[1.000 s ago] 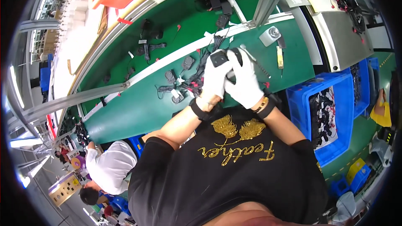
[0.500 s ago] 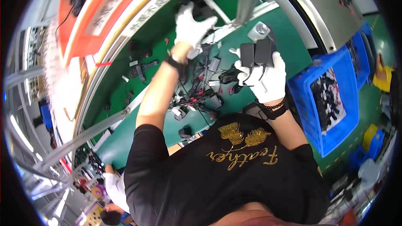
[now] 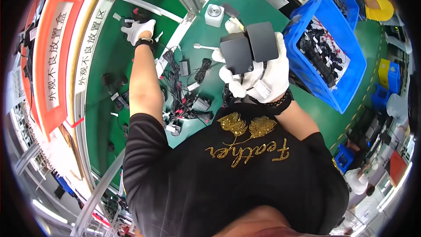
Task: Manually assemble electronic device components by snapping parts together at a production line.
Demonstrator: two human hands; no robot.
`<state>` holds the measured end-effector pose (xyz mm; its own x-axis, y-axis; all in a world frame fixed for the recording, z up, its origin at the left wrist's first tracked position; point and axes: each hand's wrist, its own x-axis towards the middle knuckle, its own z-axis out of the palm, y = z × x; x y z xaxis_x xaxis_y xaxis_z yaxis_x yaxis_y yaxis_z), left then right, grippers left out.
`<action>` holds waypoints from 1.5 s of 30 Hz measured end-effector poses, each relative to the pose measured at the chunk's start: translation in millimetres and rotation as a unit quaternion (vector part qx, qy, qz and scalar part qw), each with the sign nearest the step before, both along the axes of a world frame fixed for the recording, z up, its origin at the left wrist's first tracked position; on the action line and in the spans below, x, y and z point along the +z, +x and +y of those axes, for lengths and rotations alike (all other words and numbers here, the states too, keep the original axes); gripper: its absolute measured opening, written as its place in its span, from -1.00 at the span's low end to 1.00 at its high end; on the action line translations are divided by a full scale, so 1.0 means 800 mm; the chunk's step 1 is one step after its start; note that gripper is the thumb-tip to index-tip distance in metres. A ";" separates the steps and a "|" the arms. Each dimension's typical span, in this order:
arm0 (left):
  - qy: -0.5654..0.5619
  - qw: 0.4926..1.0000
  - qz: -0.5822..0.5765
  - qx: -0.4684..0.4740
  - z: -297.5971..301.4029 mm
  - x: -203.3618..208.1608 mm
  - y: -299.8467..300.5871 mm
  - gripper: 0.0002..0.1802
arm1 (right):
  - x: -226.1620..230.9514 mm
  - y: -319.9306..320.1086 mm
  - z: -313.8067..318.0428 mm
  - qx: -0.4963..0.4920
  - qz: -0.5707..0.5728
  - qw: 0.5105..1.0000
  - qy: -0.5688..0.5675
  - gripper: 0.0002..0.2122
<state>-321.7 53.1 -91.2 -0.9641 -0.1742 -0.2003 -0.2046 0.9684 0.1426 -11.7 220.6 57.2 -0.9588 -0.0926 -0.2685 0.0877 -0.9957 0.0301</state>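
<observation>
Two black power adapters (image 3: 250, 49), flat and boxy, sit side by side in my right hand (image 3: 268, 75). That hand wears a white glove and is closed around them; a cord with a white label hangs across the palm. Stretched far forward to the left, my left hand (image 3: 139, 31), also gloved in white, has its fingers apart beside a dark adapter with cord (image 3: 139, 16) on the green surface past the metal rail. Between my hands lies a heap of black cords and adapters (image 3: 177, 88). A white cube-shaped device with a round grey top (image 3: 214, 15) stands beyond the held adapters.
A blue crate (image 3: 324, 13) holding black corded parts stands at the right, with another blue crate behind it. Metal rails (image 3: 149, 6) cross the green table. An orange bin (image 3: 46, 61) runs along the left. A person in yellow (image 3: 380, 8) is at far right.
My view has turned, so the table shows from a different angle. My left hand has come down beside the dark adapter past the rail. My right hand still holds both adapters, now larger in view.
</observation>
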 end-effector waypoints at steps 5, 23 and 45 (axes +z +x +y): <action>-0.035 0.999 -0.003 -0.016 -0.037 -0.021 -0.004 -0.26 | 0.000 0.008 0.011 -0.005 -0.012 0.998 0.053 -0.31; 0.137 0.987 -0.082 -0.022 -0.219 0.078 0.325 -0.33 | -0.041 0.037 0.022 0.104 -0.009 0.992 0.064 -0.38; 0.672 0.667 -0.161 -0.277 0.022 0.133 0.367 -0.10 | -0.029 0.096 -0.019 0.011 -0.023 0.764 0.644 -0.20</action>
<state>-28.0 70.5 14.9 -0.6746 0.7376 -0.0283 -0.0979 -0.0515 0.9939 65.2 205.4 33.8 -0.9478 0.2607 -0.1838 0.1333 -0.1999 -0.9707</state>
